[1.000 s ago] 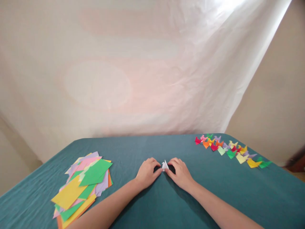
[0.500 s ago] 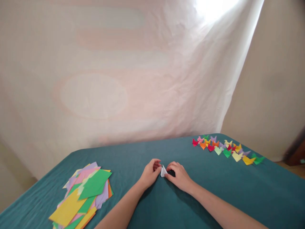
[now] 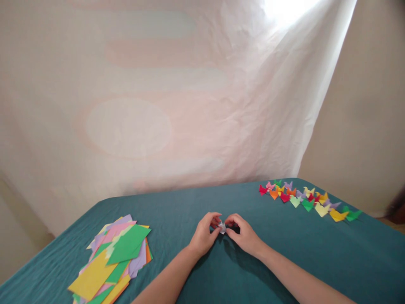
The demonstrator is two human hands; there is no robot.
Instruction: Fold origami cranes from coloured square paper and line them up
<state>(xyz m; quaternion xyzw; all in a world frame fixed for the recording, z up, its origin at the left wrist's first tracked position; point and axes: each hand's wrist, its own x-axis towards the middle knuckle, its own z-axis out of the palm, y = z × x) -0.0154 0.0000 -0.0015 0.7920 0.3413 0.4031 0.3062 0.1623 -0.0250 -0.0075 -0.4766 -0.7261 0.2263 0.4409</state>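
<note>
A pale sheet (image 3: pixel 196 105) is hung beyond the left hand (image 3: pixel 202 235) and right hand (image 3: pixel 244 236). Beneath them, the surface (image 3: pixel 175 219) is draped in teal. Papers (image 3: pixel 129 245) are heaped left of the left hand; birds (image 3: pixel 308 205) are lined up beyond and right of the right hand. Between both hands, a white paper (image 3: pixel 222 228) is pinched by their fingertips.

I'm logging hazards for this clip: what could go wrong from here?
The small white folded-paper piece is held between the left hand and right hand, so a hard pull might tear it. The loose pile of multicoloured paper sheets lies near the left forearm; a brush could scatter it.
</note>
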